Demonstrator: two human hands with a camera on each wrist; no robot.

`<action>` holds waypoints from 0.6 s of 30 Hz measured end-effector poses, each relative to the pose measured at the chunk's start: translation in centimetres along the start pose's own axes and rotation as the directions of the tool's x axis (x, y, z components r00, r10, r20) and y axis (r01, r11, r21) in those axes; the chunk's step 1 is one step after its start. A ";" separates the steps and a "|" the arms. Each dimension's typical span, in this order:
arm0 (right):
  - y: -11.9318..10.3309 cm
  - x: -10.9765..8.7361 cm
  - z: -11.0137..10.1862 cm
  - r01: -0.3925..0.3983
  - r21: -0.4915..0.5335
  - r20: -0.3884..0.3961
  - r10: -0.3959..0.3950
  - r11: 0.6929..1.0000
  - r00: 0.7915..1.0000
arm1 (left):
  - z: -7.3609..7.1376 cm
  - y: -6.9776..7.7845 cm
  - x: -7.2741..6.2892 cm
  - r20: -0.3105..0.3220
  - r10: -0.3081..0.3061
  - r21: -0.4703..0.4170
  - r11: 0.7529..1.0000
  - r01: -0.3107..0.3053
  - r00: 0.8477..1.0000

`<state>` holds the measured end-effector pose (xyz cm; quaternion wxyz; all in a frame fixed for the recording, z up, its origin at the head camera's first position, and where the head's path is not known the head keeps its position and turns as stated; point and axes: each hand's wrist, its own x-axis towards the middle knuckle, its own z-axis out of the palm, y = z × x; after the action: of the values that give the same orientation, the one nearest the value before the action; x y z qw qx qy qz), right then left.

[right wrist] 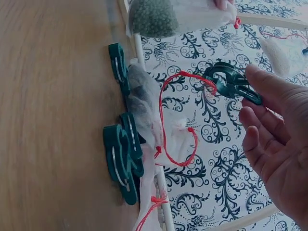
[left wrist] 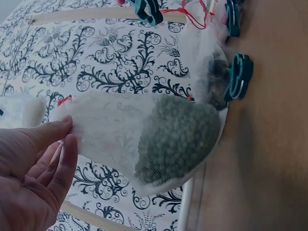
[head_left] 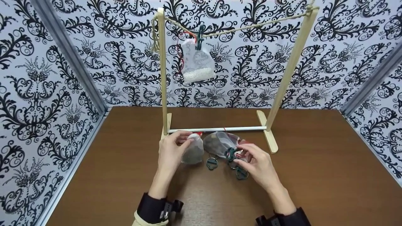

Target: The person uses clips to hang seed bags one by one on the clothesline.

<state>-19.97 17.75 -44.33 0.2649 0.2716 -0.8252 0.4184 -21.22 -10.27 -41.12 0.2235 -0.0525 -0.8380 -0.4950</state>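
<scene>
Both forearms reach in from the near edge, angled toward each other, with a black band and small device on each wrist. The left hand [head_left: 171,149] is turned with its back up and fingers pointing forward and inward; its thumb and forefinger pinch the neck of a green-filled mesh bag [left wrist: 178,139], whose round contents hang at the bottom, just left of the heaped bags [right wrist: 142,91]. I cannot tell whether its base touches the worktop [head_left: 314,172]. The right hand [head_left: 259,161] slants forward and leftward, thumb and forefinger grasping a dark green clip [right wrist: 226,79] by one end, the remaining fingers loosely bent. A red cord [right wrist: 162,115] loops up from the heap to that clip's other end. More green clips [right wrist: 120,154] lie beside the heaped bags, near the white bar [head_left: 216,129] of a wooden stand [head_left: 290,66]. Above, a bag of white grains [head_left: 198,67] hangs from the rope [head_left: 245,30], held by another green clip [head_left: 200,37].
</scene>
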 end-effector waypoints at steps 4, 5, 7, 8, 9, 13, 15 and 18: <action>-0.5 0.6 -0.4 -0.075 0.075 -0.017 0.077 0.994 0.997 | -0.2 0.8 -0.1 0.012 0.023 -0.009 1.000 -0.023 1.000; -0.6 0.9 -0.6 -0.085 0.082 -0.023 0.087 0.993 0.996 | -0.1 1.0 0.0 0.016 0.030 -0.017 0.999 -0.030 0.999; -1.0 1.5 -1.0 -0.079 0.079 -0.034 0.082 0.994 0.996 | -0.1 1.4 0.1 0.021 0.045 -0.027 0.999 -0.044 0.999; -1.2 1.9 -1.3 -0.073 0.077 -0.032 0.075 0.994 0.997 | 0.0 1.7 0.2 0.024 0.053 -0.033 0.998 -0.052 0.998; -1.4 2.4 -1.6 -0.064 0.069 -0.027 0.066 0.996 0.997 | 0.1 1.9 0.4 0.025 0.066 -0.038 0.997 -0.065 0.997; -2.1 4.6 -3.1 0.025 0.011 0.023 -0.025 1.000 0.999 | 0.5 3.6 1.5 0.037 0.150 -0.070 0.987 -0.147 0.988; -2.4 6.0 -4.0 0.094 -0.029 0.063 -0.092 0.995 0.994 | 0.6 4.7 2.3 0.044 0.206 -0.077 0.976 -0.203 0.978; -3.0 8.3 -5.2 0.218 -0.101 0.102 -0.208 0.971 0.973 | 0.5 6.6 3.7 0.062 0.292 -0.038 0.956 -0.290 0.954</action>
<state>-22.76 18.74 -34.55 0.2853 0.3623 -0.8244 0.3281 -22.66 -7.03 -34.45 0.2649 -0.1952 -0.8210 -0.4665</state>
